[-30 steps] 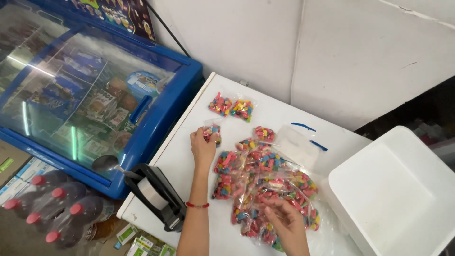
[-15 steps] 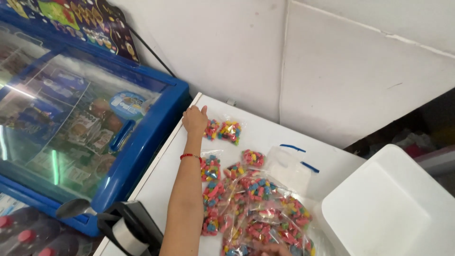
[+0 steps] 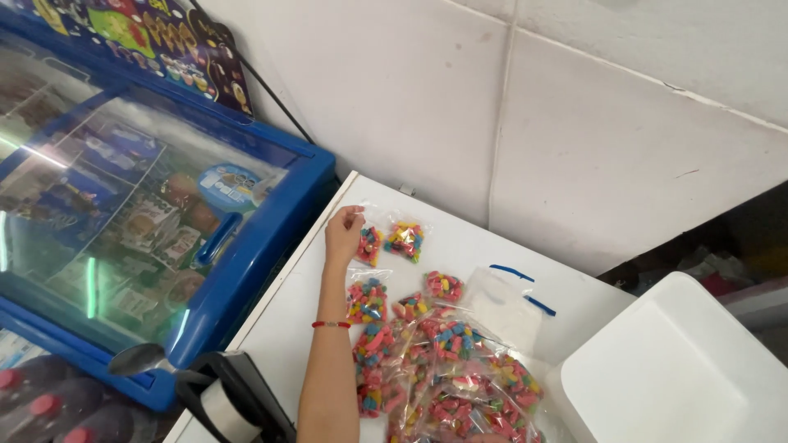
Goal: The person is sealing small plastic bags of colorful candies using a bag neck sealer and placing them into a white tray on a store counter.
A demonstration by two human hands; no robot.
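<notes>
1. The left hand [image 3: 342, 235] reaches out to about 11 o'clock over the white surface [image 3: 279, 344], arm stretched, a red bracelet [image 3: 331, 324] at the wrist.
2. Its fingers are pinched together on the top edge of a small candy bag [image 3: 369, 244], which lies on the surface touching the hand.
3. A second candy bag [image 3: 405, 240] lies just beside the first, at its 3 o'clock, near the wall [image 3: 460, 107].
4. More small bags lie scattered toward 6 o'clock: one [image 3: 367, 300] just right of the forearm, another [image 3: 444, 286] near the middle.
5. A heap of bags [image 3: 451, 377] fills the near part of the surface at 5 o'clock.
6. An empty zip bag [image 3: 505, 303] with a blue strip lies at 3 o'clock of the heap's top.
7. A white tub [image 3: 673, 369] stands at 4 o'clock.
8. A blue freezer [image 3: 246, 246] with a glass lid stands at 9 o'clock, touching the surface's edge.
9. The right hand is out of view.
</notes>
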